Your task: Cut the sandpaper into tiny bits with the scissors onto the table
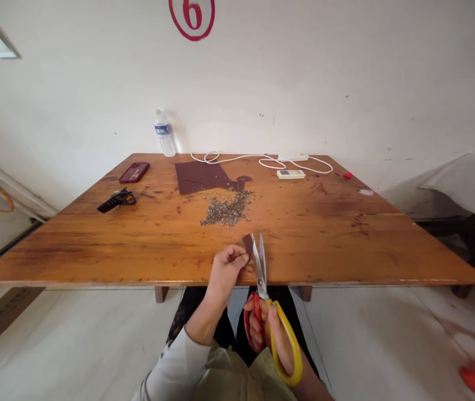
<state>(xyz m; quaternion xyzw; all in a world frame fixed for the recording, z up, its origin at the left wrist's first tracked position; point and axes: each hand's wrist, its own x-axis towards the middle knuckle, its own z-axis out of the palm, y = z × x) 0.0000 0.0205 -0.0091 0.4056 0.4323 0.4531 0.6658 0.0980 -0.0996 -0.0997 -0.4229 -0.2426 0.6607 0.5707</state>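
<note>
My left hand (pixel 228 267) pinches a small dark maroon strip (pixel 248 243), perhaps paper or thin sheet, upright above the table's front edge. Scissors (pixel 261 273) with one red and one yellow handle are in my right hand (pixel 267 328), its fingers through the loops. Their blades point away from me, slightly parted, right beside the strip. Beyond my hands a loose pile of small greyish-brown clippings (pixel 226 209) lies on the wooden table (pixel 158 245). Behind it is a larger maroon sheet (pixel 202 177) with a cut-away right side.
A plastic water bottle (pixel 164 133) stands at the back left. Nearer are a maroon phone (pixel 134 172) and a black corded object (pixel 116 200). A white power strip (pixel 293 157), its cable and a white remote (pixel 290 174) lie at the back right, by the wall.
</note>
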